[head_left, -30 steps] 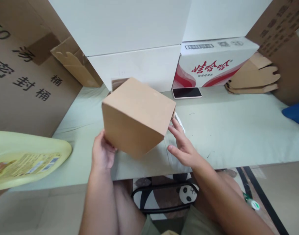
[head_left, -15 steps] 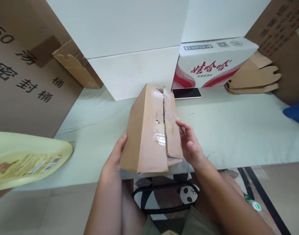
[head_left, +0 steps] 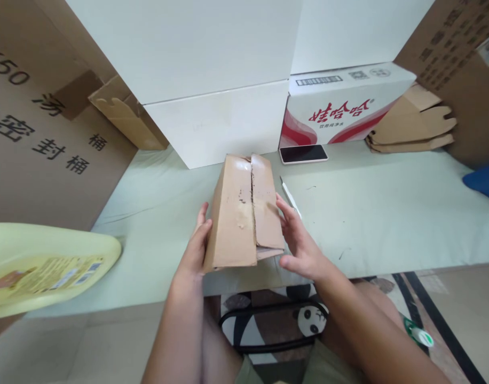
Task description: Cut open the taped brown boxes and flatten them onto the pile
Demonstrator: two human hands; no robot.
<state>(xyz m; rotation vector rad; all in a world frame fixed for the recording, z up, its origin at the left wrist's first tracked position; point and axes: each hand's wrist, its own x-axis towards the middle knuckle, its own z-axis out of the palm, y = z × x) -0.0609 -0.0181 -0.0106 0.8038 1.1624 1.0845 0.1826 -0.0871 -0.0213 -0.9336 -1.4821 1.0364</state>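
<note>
A small brown cardboard box (head_left: 240, 213) with a slit, partly lifted top flap lies between my hands at the near edge of the cloth-covered table. My left hand (head_left: 196, 245) grips its left side, the fingers partly hidden behind it. Against the right side rest the fingertips of my right hand (head_left: 298, 242), its thumb apart near the front corner. Dark marks and shiny tape show on the box top. Just beyond my right hand is a slim white tool with a dark tip (head_left: 289, 194), perhaps a craft knife, its near end by my fingers.
A phone (head_left: 304, 154) lies before a white and red carton (head_left: 336, 114). Large white boxes (head_left: 216, 122) stand behind. A yellow bottle (head_left: 56, 266) is at left, folded cardboard (head_left: 412, 122) and a blue object (head_left: 484, 184) at right. Tall brown cartons (head_left: 40, 160) flank the table.
The cardboard box has come lower and left, turning slightly, with both hands moving along. The slim white tool beside it has come into sight. My right thumb has moved down toward the near corner.
</note>
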